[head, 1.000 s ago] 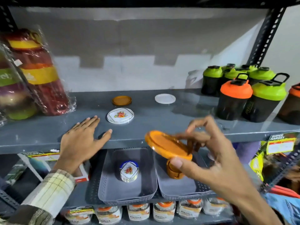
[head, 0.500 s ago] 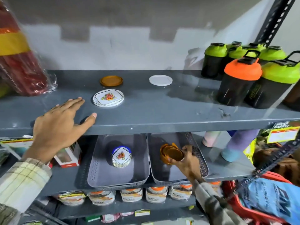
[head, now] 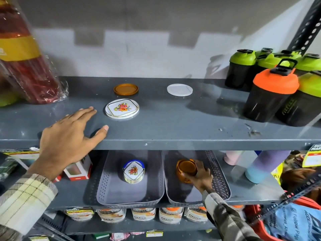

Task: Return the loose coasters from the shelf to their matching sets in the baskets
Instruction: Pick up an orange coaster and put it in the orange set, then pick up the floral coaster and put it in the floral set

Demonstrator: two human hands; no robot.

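Note:
Three loose coasters lie on the grey shelf (head: 173, 133): an orange one (head: 126, 88), a white floral one (head: 122, 108) and a plain white one (head: 179, 89). Below stand two grey baskets. The left basket (head: 111, 193) holds a floral coaster set (head: 133, 171). The right basket (head: 220, 181) holds an orange coaster set (head: 185, 168). My right hand (head: 199, 176) reaches into the right basket with its fingers around the orange set. My left hand (head: 69, 136) rests flat on the shelf edge, fingers apart, just left of the floral coaster.
Shaker bottles with green and orange lids (head: 272, 91) crowd the shelf's right end. Wrapped red and yellow cups (head: 24, 63) stand at the left. Pastel bottles (head: 265, 166) and a small box (head: 78, 169) flank the baskets. Packets (head: 142, 214) line the shelf below.
My right hand carried an orange coaster down from in front of the shelf into the right basket and onto the orange set. My left hand stayed on the shelf edge.

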